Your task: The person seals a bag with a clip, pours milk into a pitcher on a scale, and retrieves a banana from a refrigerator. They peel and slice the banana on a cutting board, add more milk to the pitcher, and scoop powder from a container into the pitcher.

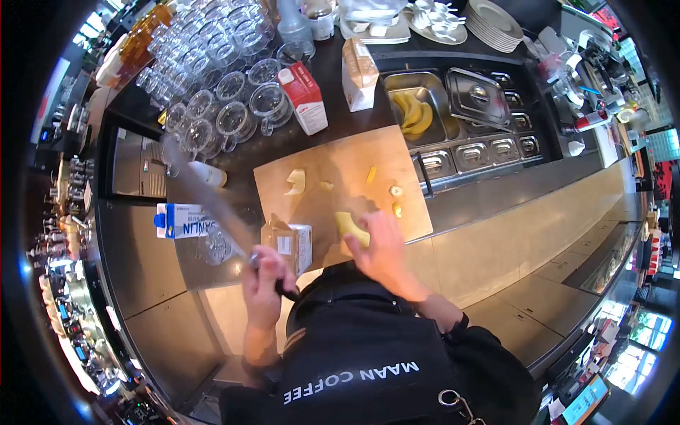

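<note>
My left hand (pixel 268 282) is wrapped round the dark handle of a large knife (pixel 212 195), its blade raised and pointing up and to the left, apart from the board. My right hand (pixel 382 248) grips a yellow banana (pixel 350 227) over the near part of a wooden cutting board (pixel 340 149). Small banana pieces (pixel 396 191) lie on the right of the board. A pale piece that looks like peel (pixel 295 182) rests on its left. An opened brown-and-white carton (pixel 289 242) stands between my hands at the near left edge.
A red carton (pixel 304 99) and a tan carton (pixel 360 74) stand behind the board, beside many glass mugs (pixel 234 120). Whole bananas (pixel 418 117) lie in a metal pan at right, near lidded metal containers (pixel 478 99). A blue-and-white carton (pixel 185 220) lies at left.
</note>
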